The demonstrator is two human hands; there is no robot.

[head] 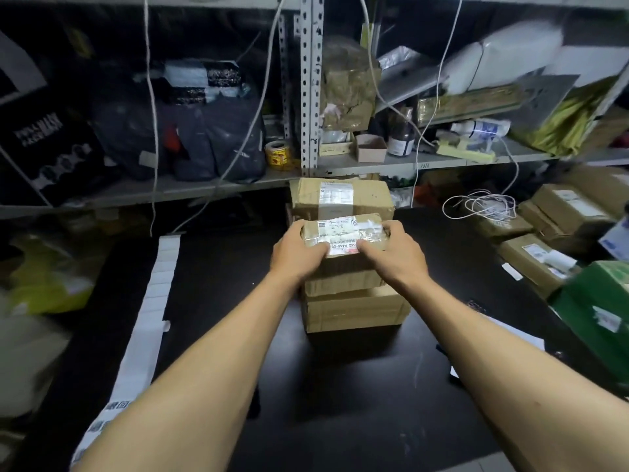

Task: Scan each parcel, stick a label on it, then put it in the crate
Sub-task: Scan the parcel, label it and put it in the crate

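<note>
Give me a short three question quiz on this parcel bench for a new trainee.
1. True or false: both hands grip the top parcel on the stack.
2. Which lies on the table at the person's left? A) a strip of labels B) a laptop C) a kettle
3. Fill in: the roll of yellow stickers sits on the ____.

Key
1. True: the left hand and right hand hold its two ends.
2. A
3. shelf

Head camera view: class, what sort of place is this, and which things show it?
Probably a parcel sorting or storage room: stacked brown cardboard parcels with shipping labels, grey metal shelving crammed with bagged packages, and a long white label strip on the black table.
</note>
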